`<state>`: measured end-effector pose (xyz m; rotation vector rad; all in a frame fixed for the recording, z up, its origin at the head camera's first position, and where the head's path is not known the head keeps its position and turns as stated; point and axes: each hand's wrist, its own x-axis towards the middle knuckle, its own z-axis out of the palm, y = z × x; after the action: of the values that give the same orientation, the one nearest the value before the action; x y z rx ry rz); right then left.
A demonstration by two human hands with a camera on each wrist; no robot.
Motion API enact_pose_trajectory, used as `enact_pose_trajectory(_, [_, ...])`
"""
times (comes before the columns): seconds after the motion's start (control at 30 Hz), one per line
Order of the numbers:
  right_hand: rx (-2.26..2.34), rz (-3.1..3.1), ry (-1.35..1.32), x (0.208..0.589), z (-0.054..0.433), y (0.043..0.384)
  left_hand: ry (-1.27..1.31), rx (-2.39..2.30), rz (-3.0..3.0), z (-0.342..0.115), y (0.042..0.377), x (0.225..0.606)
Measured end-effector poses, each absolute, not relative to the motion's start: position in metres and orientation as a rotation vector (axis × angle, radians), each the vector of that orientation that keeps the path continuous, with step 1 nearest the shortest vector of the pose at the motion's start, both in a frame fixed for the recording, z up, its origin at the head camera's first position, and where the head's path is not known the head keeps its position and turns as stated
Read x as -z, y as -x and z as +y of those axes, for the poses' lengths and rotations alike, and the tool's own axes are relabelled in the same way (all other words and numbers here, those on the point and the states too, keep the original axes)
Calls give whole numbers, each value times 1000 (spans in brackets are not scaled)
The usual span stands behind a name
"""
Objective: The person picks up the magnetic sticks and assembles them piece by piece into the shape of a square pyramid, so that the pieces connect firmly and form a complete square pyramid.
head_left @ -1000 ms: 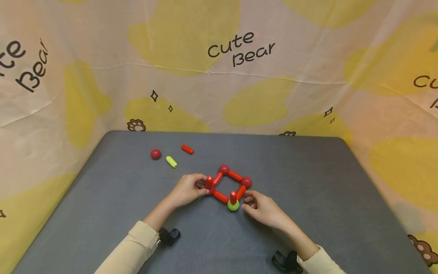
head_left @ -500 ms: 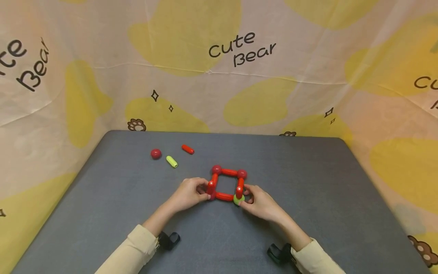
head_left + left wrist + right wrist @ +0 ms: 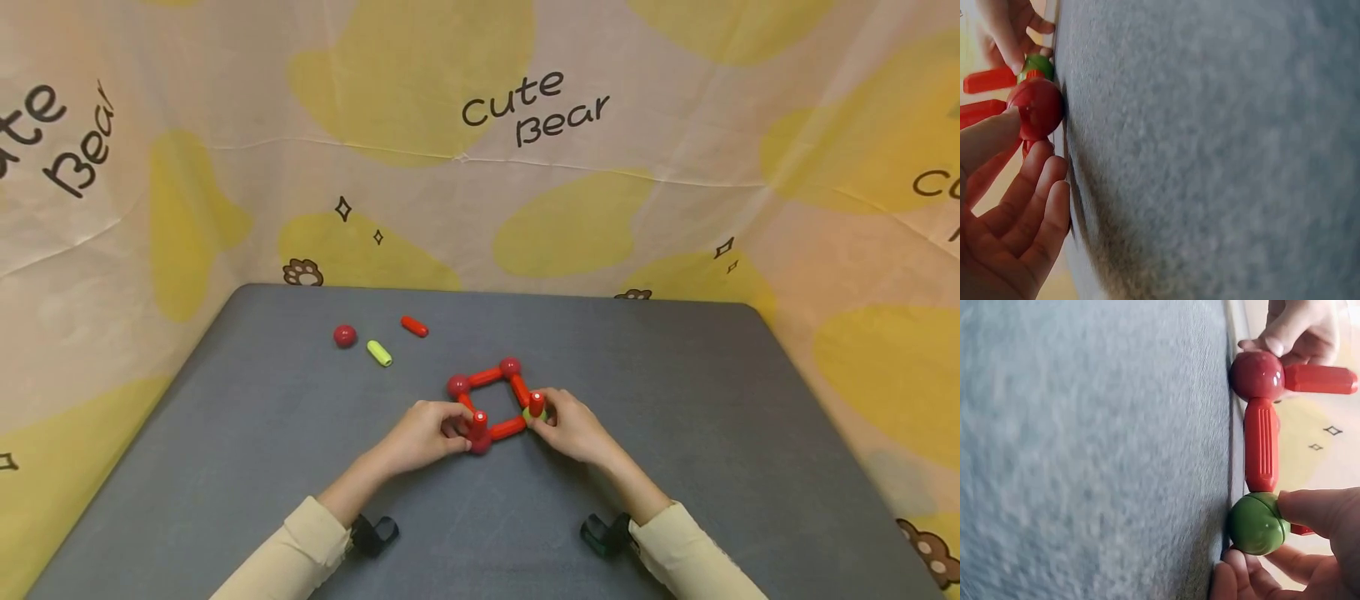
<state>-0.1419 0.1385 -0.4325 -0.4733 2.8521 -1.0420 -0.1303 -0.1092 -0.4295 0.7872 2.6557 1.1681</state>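
A square frame of red magnetic rods and balls lies flat on the grey table, with red balls at three corners and a green ball [image 3: 1259, 524] at the fourth. My left hand [image 3: 427, 437] pinches the red ball [image 3: 1036, 107] at the near corner, thumb on one side and fingers on the other. My right hand [image 3: 573, 427] holds the green ball between thumb and fingers. A short red rod [image 3: 480, 421] stands upright on the near red ball, and another upright rod [image 3: 536, 403] rises from the green ball. Between those two balls runs a red rod [image 3: 1262, 445].
Beyond the frame to the left lie a loose red ball [image 3: 345, 336], a yellow-green rod [image 3: 379, 353] and a red rod [image 3: 415, 326]. The grey table [image 3: 675, 375] is bordered by a printed cloth backdrop [image 3: 420, 192].
The square frame has turned counterclockwise on the table. Its green corner moved away and right, the left-held corner came nearer. My right hand, earlier beside the green ball, now grips it.
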Motion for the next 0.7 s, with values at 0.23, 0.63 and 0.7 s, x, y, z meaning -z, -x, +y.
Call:
enact_pose_trajectory(0.23, [1042, 2848, 480, 435, 143, 148, -835, -1189, 2595, -107, 128, 429])
enact_pose_trajectory(0.63, [1055, 2854, 535, 434, 145, 150, -493, -1332, 2870, -120, 149, 421])
enact_pose_trajectory(0.7, [1059, 2852, 543, 435, 145, 151, -439, -1315, 2908, -121, 153, 422])
